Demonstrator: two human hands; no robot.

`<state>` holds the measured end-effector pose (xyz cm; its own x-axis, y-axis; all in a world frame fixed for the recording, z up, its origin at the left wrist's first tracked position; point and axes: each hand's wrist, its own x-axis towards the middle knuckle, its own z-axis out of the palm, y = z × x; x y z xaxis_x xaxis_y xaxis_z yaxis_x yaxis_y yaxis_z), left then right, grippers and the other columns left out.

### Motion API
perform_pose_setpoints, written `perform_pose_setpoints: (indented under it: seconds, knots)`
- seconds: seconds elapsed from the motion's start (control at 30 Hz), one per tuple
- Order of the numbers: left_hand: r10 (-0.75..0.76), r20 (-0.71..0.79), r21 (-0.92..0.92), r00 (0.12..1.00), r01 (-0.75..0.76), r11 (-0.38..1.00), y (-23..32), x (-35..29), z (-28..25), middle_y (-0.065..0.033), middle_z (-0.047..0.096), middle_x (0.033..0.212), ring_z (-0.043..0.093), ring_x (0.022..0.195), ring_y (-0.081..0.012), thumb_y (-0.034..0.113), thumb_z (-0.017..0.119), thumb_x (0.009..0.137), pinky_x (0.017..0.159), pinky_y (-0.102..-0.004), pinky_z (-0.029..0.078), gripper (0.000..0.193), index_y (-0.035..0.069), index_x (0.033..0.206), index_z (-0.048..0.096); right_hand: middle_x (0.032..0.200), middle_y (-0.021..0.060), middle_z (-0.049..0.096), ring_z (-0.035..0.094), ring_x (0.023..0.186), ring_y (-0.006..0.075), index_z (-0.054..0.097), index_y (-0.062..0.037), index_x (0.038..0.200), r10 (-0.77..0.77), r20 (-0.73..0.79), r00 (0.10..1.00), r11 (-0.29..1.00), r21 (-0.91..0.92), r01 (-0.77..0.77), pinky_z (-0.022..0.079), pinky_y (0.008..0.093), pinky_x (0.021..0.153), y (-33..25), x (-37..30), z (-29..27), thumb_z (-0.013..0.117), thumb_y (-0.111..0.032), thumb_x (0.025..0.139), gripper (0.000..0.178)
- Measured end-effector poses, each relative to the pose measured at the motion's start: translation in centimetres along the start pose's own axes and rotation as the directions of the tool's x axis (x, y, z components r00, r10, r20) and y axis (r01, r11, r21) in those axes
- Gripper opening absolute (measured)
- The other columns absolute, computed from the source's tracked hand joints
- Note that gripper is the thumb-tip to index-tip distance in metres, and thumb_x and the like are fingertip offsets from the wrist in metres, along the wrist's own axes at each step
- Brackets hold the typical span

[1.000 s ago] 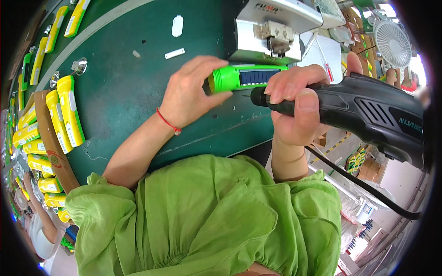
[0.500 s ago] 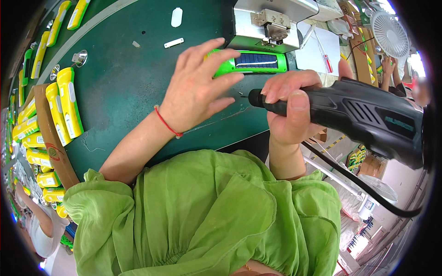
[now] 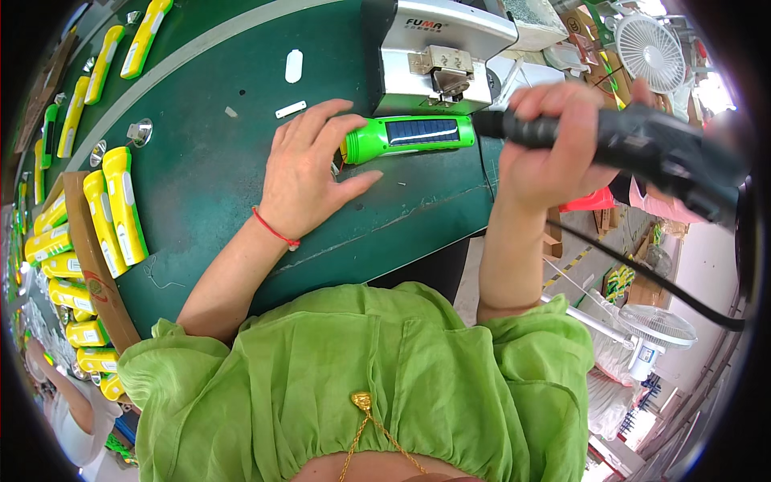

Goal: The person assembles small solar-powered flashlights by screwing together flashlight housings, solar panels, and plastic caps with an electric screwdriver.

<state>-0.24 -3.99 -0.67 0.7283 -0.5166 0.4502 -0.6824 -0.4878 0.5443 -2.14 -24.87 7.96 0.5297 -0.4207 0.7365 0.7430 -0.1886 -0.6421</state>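
A green flashlight body [image 3: 377,141] with a dark solar panel on top lies on the green table, just in front of a metal machine. My left hand [image 3: 309,161] is at its left end, fingers apart and thumb stretched out, with the fingertips over or against the body's edge. Small parts and wire show between thumb and fingers, partly hidden. In my right hand [image 3: 554,145] is a black electric screwdriver [image 3: 642,149], smeared by motion. Its nose points left, near the flashlight's right end, and the bit is not visible.
The silver and black machine [image 3: 438,68] stands beyond the flashlight. Two white plates [image 3: 294,66] lie on the table. At left, yellow-green flashlights [image 3: 120,205] lie beside and inside a cardboard box [image 3: 92,249]. The screwdriver's black cable [image 3: 642,269] trails at right. A white fan [image 3: 649,52] stands far right.
The screwdriver has moved away from me and to the right, up from the near side of the flashlight. My left hand has shifted slightly at the flashlight's left end. The whole view has shifted.
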Motion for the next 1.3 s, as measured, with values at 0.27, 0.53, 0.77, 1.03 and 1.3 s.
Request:
perform_pose_setpoints:
  seconds: [0.27, 0.53, 0.77, 1.03, 1.3]
  knots:
    - [-0.082, 0.077, -0.123, 0.994, 0.091, 0.988, -0.9, 0.0, 0.3, -0.0121, 0.061, 0.116, 0.06, 0.105, -0.0314, 0.008, 0.078, 0.069, 0.088, -0.0381, 0.05, 0.051, 0.007, 0.116, 0.058, 0.066, 0.0106, 0.059, 0.057, 0.053, 0.0172, 0.04, 0.0013, 0.116, -0.056, 0.059, 0.997, 0.98, 0.193, 0.043, 0.051, 0.0332, 0.053, 4.4, 2.1, 1.2, 0.059, 0.002, 0.085, 0.036]
    - [-0.076, 0.091, -0.148, 0.993, 0.089, 0.985, -1.3, 0.4, 0.4, -0.0129, 0.061, 0.115, 0.061, 0.104, -0.0313, 0.007, 0.079, 0.068, 0.087, -0.0371, 0.051, 0.052, 0.006, 0.115, 0.057, 0.066, 0.0104, 0.056, 0.055, 0.054, 0.0175, 0.027, 0.0018, 0.138, -0.011, 0.123, 0.992, 0.988, 0.152, -0.008, 0.052, 0.0367, 0.054, 4.5, 2.6, 1.5, 0.054, 0.0, 0.087, 0.058]
    - [-0.057, 0.072, -0.144, 0.996, 0.067, 0.987, -1.4, 0.6, 0.5, -0.0126, 0.061, 0.114, 0.061, 0.104, -0.0306, 0.006, 0.079, 0.067, 0.086, -0.0366, 0.051, 0.051, 0.006, 0.114, 0.057, 0.065, 0.0077, 0.056, 0.055, 0.053, 0.0141, 0.032, 0.0021, 0.138, 0.005, 0.085, 0.996, 0.993, 0.115, -0.015, 0.049, 0.0306, 0.052, 4.4, 3.1, 1.4, 0.058, -0.001, 0.086, 0.059]
    - [-0.065, 0.084, -0.147, 0.994, 0.077, 0.986, -1.3, 0.5, 0.6, -0.0127, 0.062, 0.114, 0.061, 0.103, -0.0301, 0.006, 0.079, 0.068, 0.085, -0.0359, 0.051, 0.049, 0.005, 0.112, 0.057, 0.065, 0.0113, 0.057, 0.055, 0.052, 0.0174, 0.031, 0.0047, 0.138, -0.039, 0.153, 0.987, 0.99, 0.137, 0.018, 0.051, 0.035, 0.054, 4.4, 3.3, 1.1, 0.054, 0.001, 0.087, 0.056]
    - [-0.111, 0.1, -0.143, 0.989, 0.125, 0.982, -1.3, 0.6, 0.6, -0.0125, 0.062, 0.113, 0.062, 0.102, -0.0296, 0.008, 0.078, 0.07, 0.086, -0.0354, 0.051, 0.047, 0.005, 0.112, 0.058, 0.066, 0.0078, 0.056, 0.055, 0.052, 0.0141, 0.035, 0.0038, 0.136, 0.194, 0.166, 0.967, 0.98, 0.004, -0.198, 0.049, 0.0293, 0.052, 4.4, 4.4, 1.8, 0.06, -0.002, 0.085, 0.057]
